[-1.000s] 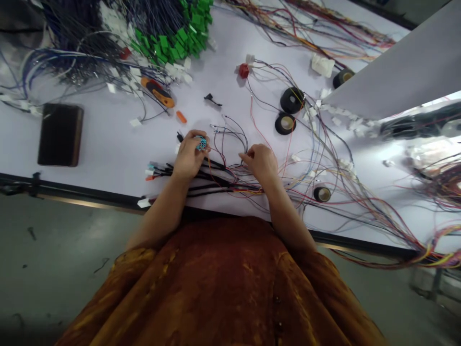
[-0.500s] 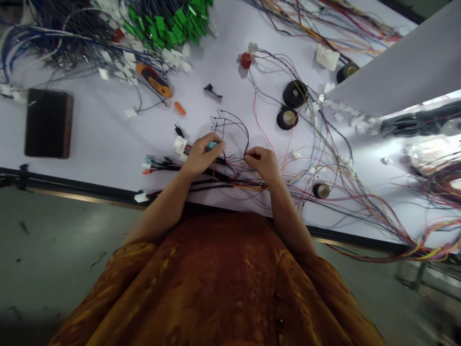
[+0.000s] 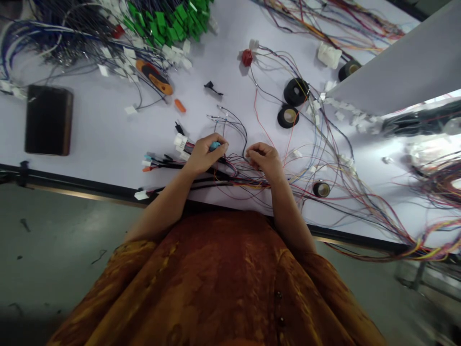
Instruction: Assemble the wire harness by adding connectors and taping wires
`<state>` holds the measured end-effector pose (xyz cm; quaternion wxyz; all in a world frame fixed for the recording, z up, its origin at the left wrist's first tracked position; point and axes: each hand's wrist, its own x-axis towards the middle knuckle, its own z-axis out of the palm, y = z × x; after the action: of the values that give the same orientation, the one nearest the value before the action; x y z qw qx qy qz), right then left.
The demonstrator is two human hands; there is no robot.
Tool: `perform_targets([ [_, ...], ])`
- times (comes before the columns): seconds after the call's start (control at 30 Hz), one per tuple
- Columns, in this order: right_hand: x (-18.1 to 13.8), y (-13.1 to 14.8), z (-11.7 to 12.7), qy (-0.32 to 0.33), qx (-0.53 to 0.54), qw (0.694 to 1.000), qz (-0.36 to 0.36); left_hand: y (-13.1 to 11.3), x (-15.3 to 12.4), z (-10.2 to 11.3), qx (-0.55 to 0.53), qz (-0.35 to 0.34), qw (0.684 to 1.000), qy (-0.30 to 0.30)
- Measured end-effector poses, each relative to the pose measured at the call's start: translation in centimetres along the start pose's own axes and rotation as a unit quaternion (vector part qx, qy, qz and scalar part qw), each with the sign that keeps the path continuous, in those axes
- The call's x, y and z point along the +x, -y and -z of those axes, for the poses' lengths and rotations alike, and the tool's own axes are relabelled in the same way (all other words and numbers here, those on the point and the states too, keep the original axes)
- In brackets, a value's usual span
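My left hand (image 3: pixel 204 154) is closed around a small blue connector (image 3: pixel 215 145) near the table's front edge. My right hand (image 3: pixel 264 159) is a short way to the right, its fingers pinched on thin wires (image 3: pixel 234 126) that loop away from the connector. Under both hands lies a bundle of black and coloured wires (image 3: pixel 230 179). White connectors (image 3: pixel 180 142) sit just left of my left hand.
Black tape rolls (image 3: pixel 288 116) (image 3: pixel 296 91) (image 3: pixel 321 189) lie right of my hands. A dark box (image 3: pixel 48 120) is at far left, an orange-handled tool (image 3: pixel 154 77) and green connectors (image 3: pixel 169 21) behind. A red connector (image 3: pixel 247 57) and many coloured wires (image 3: pixel 360 192) spread right. The table edge (image 3: pixel 72 190) runs close to me.
My left hand turned the blue connector so less of it shows and shifted slightly right. My right hand closed in towards it and pinched the wires.
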<state>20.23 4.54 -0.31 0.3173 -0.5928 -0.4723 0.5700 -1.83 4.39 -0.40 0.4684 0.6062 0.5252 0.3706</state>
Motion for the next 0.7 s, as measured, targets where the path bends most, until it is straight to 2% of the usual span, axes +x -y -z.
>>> perform_targets([
  [0.13, 0.5, 0.2, -0.4, 0.006, -0.058, 0.998, -0.028, 0.1, 0.0, 0.0, 0.0, 0.004, 1.0, -0.003],
  [0.23, 0.8, 0.8, -0.9, -0.008, -0.177, 0.983, -0.04, 0.3, 0.0, 0.0, -0.016, 0.002, 1.0, -0.007],
  [0.3, 0.9, 1.1, -1.2, -0.015, -0.266, 0.964, -0.018, 0.4, 0.0, 0.0, -0.025, 0.002, 1.0, -0.007],
  [0.37, 0.9, 1.1, -1.2, -0.005, -0.294, 0.955, 0.028, 0.4, 0.0, 0.1, -0.022, 0.004, 1.0, -0.008],
  [0.47, 0.6, 0.8, -0.8, 0.025, -0.207, 0.975, 0.075, 0.1, 0.1, -0.1, 0.01, -0.015, 1.0, -0.002],
  [0.6, 0.3, 0.3, 0.1, 0.072, -0.061, 0.995, 0.039, -0.9, 0.7, -1.1, 0.05, -0.061, 0.996, 0.037],
  [0.7, 0.3, 0.0, 0.5, 0.089, -0.01, 0.996, 0.023, -1.2, 1.6, -2.2, 0.041, -0.042, 0.996, 0.061],
])
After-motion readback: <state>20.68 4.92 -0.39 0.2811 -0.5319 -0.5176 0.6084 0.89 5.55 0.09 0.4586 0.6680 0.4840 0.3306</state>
